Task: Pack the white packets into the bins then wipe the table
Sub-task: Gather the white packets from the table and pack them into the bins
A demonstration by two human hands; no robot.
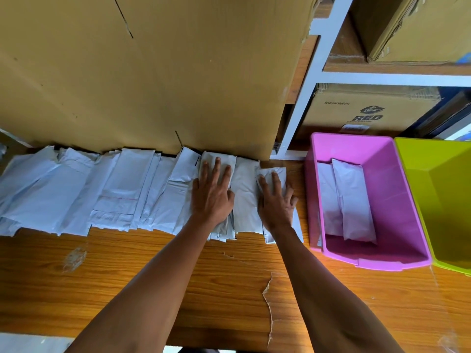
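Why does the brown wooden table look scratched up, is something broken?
Yes. The wooden table's clear film covering is torn: a long ragged peeling strip runs toward the near edge, between the arms, and a crinkled patch sits at the left. The large cardboard box behind the white packets also has slits. Nothing is spilled.

Two bins: one pink bin [367, 200], one green bin [438, 200]. Two packets [354, 202] in pink bin. Overlapping row of packets [114, 189] on worktop [153, 276], exact count unclear. Three cardboard boxes [153, 72].
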